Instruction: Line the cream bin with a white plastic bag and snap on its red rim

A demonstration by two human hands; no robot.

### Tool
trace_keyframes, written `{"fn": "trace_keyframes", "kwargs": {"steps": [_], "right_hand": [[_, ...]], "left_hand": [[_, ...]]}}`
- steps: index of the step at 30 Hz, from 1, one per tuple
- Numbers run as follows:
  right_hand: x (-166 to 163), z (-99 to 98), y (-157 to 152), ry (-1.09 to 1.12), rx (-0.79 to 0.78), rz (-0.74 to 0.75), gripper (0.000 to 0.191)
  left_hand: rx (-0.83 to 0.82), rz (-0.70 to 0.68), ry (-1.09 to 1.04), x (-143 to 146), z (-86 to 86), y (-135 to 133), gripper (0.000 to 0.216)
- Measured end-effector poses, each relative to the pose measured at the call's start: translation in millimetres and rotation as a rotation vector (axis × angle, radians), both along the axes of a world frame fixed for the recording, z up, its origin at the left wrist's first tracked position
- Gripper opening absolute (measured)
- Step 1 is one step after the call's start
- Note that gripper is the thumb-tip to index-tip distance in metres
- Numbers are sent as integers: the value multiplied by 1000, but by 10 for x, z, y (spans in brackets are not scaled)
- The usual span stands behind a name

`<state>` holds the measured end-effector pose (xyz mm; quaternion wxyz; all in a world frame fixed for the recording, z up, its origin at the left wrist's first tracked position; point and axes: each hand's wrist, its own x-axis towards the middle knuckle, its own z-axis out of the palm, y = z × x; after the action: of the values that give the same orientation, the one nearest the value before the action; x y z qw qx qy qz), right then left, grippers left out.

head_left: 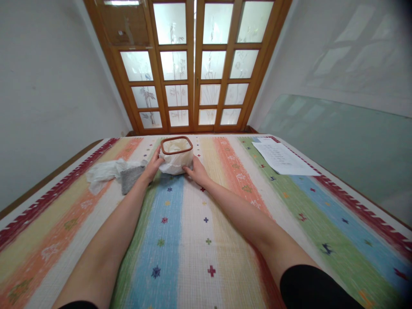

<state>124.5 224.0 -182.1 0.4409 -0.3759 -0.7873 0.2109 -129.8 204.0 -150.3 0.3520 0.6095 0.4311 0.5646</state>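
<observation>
A small bin with a rounded, squarish brown rim (176, 152) stands on the far part of the table. A thin whitish plastic bag (175, 165) covers its outside below the rim, and pale film also shows within the opening. My left hand (155, 165) grips the bin's left side, fingers partly hidden behind it. On the right side, my right hand (195, 172) holds the bagged wall, its thumb pressing on the front. Just left of my left hand lie a grey cloth (131, 178) and a crumpled translucent plastic bag (103, 174).
A striped, patterned tablecloth (196, 257) covers the table. Printed paper sheets (280, 158) lie at the far right. Beyond the table stand wood-framed glass doors (195, 64). A pale green glass panel (341, 141) leans along the right wall.
</observation>
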Motion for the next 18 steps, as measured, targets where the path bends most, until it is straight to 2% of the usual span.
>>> {"fn": "trace_keyframes", "kwargs": {"steps": [2, 4, 8, 14, 18], "right_hand": [[-4, -7, 7, -7, -12, -2, 74], [-6, -10, 15, -10, -22, -4, 75], [-5, -6, 25, -10, -32, -11, 76], [-15, -10, 14, -7, -24, -18, 74], [-15, -16, 5, -2, -15, -18, 74]], "left_hand": [[10, -5, -14, 20, 3, -19, 94], [26, 14, -53, 39, 22, -24, 107], [97, 125, -126, 32, 159, 1, 126], [191, 176, 53, 112, 465, -105, 134], [181, 165, 80, 306, 439, -194, 140]]}}
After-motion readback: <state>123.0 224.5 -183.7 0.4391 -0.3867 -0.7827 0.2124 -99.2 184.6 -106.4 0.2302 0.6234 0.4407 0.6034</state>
